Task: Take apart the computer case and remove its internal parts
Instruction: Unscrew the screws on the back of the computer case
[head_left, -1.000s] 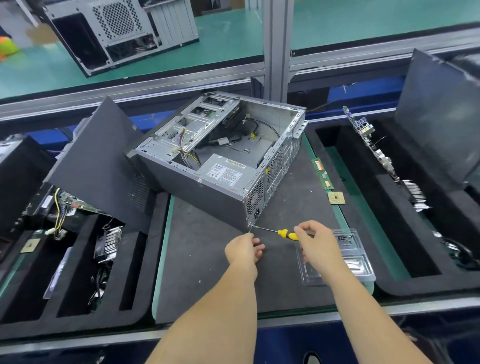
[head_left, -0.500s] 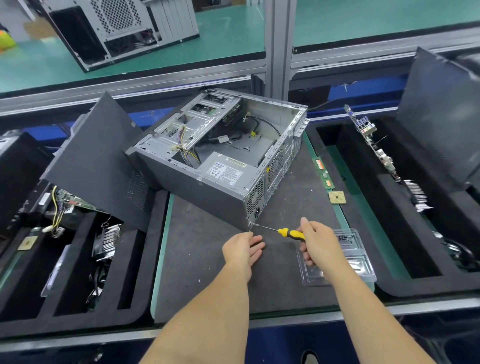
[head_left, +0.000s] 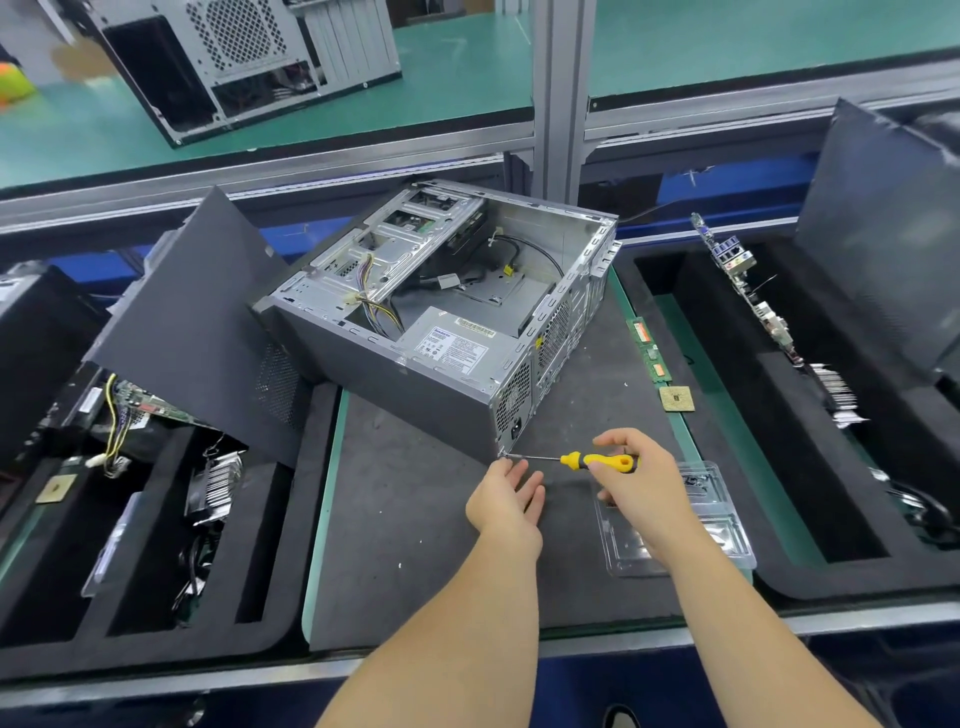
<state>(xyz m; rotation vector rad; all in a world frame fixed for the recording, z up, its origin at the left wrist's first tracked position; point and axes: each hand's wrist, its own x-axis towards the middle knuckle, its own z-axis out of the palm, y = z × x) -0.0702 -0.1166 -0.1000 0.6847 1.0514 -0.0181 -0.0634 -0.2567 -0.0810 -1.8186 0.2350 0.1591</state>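
Screwdriver (head_left: 597, 460) clasped in right hand (head_left: 636, 480), tip at computer case (head_left: 441, 332) corner (rear); left hand (head_left: 506, 501) grip relaxed beneath.

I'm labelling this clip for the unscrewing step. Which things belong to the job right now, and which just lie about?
In the job:
computer case
power supply
screwdriver
right hand, gripping it
left hand, open below the tip

Lying about:
clear plastic tray
memory stick
processor chip
dark side panel

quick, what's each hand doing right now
Left hand: open, fingers relaxed under the screwdriver tip, holding nothing.
Right hand: closed on the yellow screwdriver.
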